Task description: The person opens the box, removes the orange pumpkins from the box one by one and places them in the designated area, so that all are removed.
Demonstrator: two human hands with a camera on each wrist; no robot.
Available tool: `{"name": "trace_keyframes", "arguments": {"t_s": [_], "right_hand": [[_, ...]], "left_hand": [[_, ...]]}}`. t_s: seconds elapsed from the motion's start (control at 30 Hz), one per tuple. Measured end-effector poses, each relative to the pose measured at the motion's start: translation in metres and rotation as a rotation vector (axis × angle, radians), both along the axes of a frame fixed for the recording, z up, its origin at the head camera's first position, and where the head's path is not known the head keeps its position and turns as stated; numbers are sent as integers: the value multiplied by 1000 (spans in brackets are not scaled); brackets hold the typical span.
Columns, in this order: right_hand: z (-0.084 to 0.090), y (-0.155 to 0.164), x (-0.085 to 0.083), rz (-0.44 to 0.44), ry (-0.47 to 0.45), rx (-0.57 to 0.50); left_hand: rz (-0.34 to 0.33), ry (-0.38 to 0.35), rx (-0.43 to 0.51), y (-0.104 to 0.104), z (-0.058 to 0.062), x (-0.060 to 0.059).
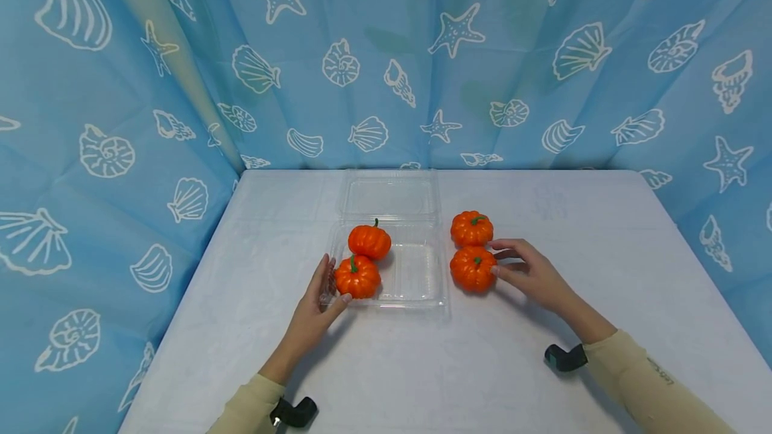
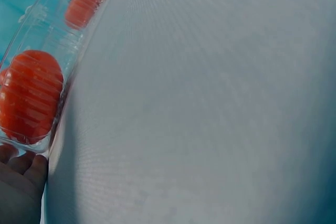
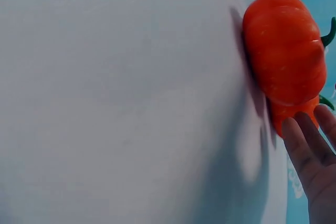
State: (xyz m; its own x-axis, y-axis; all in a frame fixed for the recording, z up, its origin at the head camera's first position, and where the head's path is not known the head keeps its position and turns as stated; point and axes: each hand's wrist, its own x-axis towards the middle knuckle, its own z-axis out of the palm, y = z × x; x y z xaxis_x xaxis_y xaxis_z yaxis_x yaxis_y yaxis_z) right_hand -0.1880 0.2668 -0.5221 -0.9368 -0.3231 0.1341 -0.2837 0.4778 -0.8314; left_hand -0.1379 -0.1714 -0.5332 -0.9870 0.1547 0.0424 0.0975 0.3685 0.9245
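Note:
Two small orange pumpkins sit in the left part of a clear plastic box [image 1: 416,273]: the near one [image 1: 357,278] stem up, the far one [image 1: 369,242] against it. My left hand [image 1: 315,317] rests at the box's near left corner, fingers along the left side and thumb by the front rim. Right of the box, two more pumpkins stand on the table, one [image 1: 472,228] behind the other [image 1: 473,270]. My right hand [image 1: 533,276] reaches to their right side, thumb at the near pumpkin and fingers extended toward the gap between them.
The box's clear lid [image 1: 389,196] lies folded back behind it. A white cloth covers the table [image 1: 241,273]. A blue curtain [image 1: 386,59] with white shells and starfish hangs along the back and sides. Black devices [image 1: 565,358] are strapped to both wrists.

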Motion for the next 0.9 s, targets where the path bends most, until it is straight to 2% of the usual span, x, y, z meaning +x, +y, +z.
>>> {"name": "trace_keyframes", "arguments": {"t_s": [0.17,0.63,0.9], "right_hand": [[10,-5,-3,-25,37,29],[34,-22,-12,20,98,-14],[50,-39,-20,39,38,-5]], "left_hand": [[3,0,3,0,0,0],[8,-2,-4,1,3,0],[6,-8,3,2,6,1]]}}
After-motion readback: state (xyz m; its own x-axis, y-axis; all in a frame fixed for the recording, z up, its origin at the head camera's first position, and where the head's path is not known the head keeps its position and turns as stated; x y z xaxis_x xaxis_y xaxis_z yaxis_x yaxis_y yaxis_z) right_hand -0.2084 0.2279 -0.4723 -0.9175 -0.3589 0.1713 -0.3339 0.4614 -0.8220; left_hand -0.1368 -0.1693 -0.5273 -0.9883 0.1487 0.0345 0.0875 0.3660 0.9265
